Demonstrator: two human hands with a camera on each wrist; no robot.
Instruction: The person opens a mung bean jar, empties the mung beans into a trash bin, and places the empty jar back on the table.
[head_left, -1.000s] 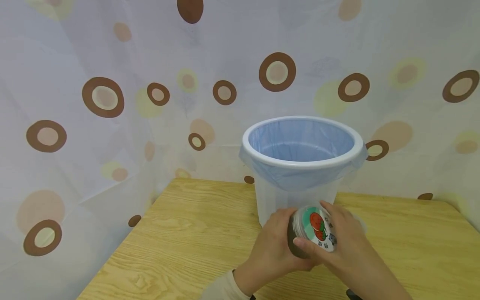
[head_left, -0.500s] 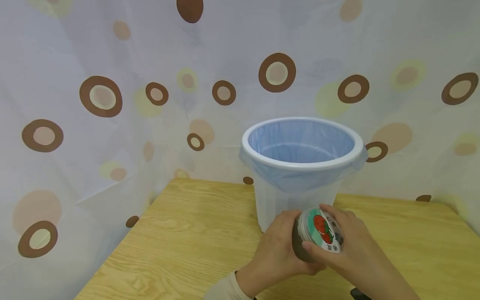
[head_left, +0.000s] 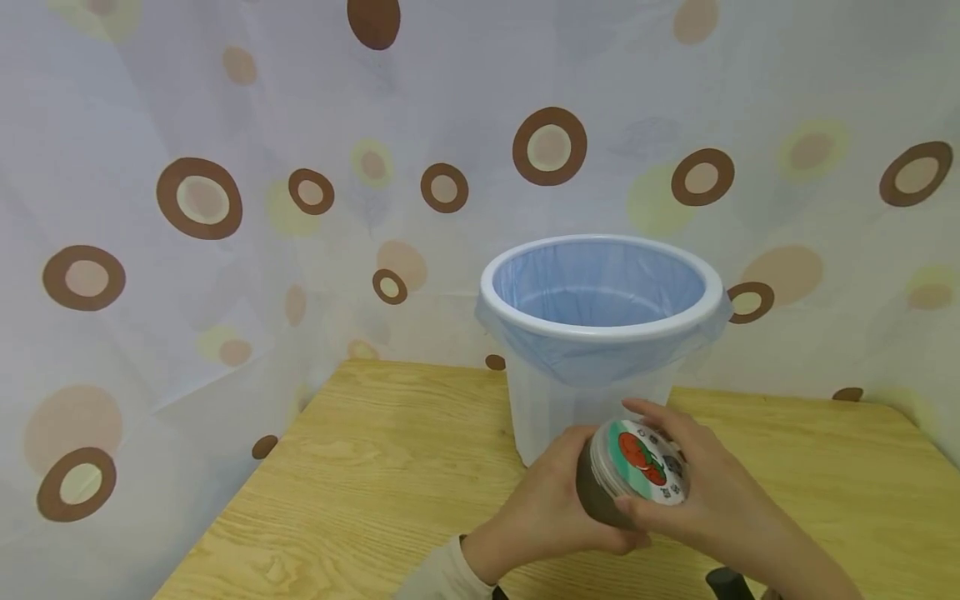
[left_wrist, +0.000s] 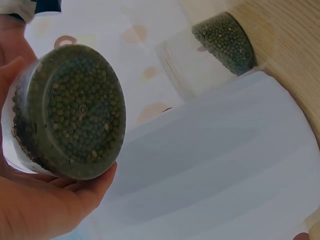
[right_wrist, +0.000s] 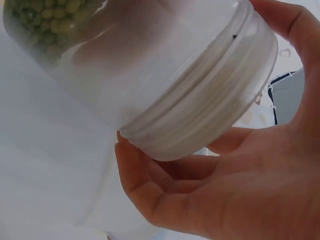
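A clear plastic jar [head_left: 600, 492] of green beans is tilted in front of the bin in the head view. Its round lid [head_left: 651, 462] bears a green-and-white label with red tomatoes. My left hand [head_left: 551, 500] grips the jar's body from the left; the left wrist view shows the bean-filled base [left_wrist: 82, 112] facing that camera. From the right, my right hand [head_left: 701, 483] holds the lid, thumb on the near side and fingers on the far side. In the right wrist view, fingertips lie right at the rim of the ridged lid [right_wrist: 210, 95].
A white bin [head_left: 592, 408] with a blue liner [head_left: 600, 283] stands on the wooden table [head_left: 360, 467] just beyond the hands. A second clear jar with green beans [left_wrist: 225, 42] stands beside it in the left wrist view. Behind hangs a dotted sheet [head_left: 450, 100].
The jar has shifted slightly rightward in both hands and tilts a little differently. The right hand's far fingers have spread slightly on the lid. The bin has stayed in place.
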